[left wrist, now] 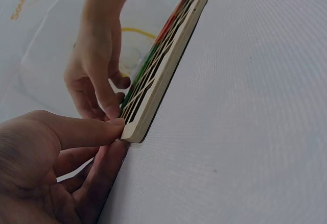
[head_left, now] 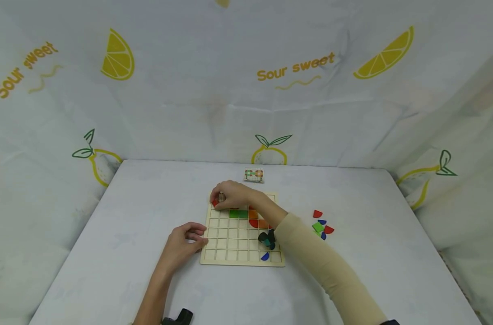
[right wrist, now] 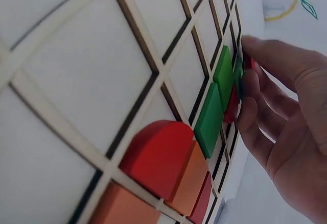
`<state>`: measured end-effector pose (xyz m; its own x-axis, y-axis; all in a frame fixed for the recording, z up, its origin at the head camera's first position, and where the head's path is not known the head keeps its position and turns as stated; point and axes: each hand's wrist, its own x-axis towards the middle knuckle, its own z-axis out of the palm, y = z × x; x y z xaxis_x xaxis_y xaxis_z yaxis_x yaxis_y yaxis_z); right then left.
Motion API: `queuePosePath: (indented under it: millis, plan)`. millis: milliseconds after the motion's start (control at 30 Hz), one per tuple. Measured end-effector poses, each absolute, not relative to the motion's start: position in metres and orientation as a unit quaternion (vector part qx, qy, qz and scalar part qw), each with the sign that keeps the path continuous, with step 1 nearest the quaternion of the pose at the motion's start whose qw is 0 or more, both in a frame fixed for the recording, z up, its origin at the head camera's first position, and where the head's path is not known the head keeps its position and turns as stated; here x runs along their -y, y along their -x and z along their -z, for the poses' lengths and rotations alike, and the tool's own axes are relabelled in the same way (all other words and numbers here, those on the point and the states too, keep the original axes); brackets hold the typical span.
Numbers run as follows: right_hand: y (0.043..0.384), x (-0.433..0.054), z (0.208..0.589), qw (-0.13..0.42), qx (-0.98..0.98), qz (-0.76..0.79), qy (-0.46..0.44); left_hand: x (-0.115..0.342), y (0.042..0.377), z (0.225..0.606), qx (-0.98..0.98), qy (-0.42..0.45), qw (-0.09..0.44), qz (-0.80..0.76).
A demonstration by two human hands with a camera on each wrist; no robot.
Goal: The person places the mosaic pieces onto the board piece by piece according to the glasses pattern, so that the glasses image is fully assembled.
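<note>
A wooden grid board (head_left: 242, 264) lies on the table. My left hand (head_left: 184, 239) grips its left edge, and the left wrist view shows the thumb on top with fingers against the side. Across the board reaches my right hand (head_left: 235, 194), pinching a small red piece (right wrist: 248, 61) between thumb and fingers at the far left cells. Green squares (head_left: 238, 214) sit in cells close to that hand. Farther right are orange squares (head_left: 253, 214) and a red rounded piece (right wrist: 156, 157). The right hand and forearm hide part of the board's far rows.
A small patterned card (head_left: 253, 175) stands behind the board. Loose red, blue and green pieces (head_left: 318, 227) lie to the right. Dark pieces (head_left: 267, 239) are heaped on the board's right side, with a blue half-round piece (head_left: 264, 256) nearer the front edge.
</note>
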<state>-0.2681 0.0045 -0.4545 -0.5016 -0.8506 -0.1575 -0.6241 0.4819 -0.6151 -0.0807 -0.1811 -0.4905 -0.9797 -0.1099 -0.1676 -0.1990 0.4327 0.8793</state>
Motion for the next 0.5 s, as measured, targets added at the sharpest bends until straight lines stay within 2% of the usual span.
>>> queuePosePath:
  millis: [267,500]
  plan:
    - [0.2624,-0.0031,0.4505,0.211,-0.833,0.232,0.455,0.1821,0.0811,0.4913,-0.846,0.089,0.042,-0.524]
    - [0.2625,-0.0043,0.4518,0.223,-0.824,0.246,0.460,0.1815,0.0808,0.4905,-0.847,0.092,0.042,-0.523]
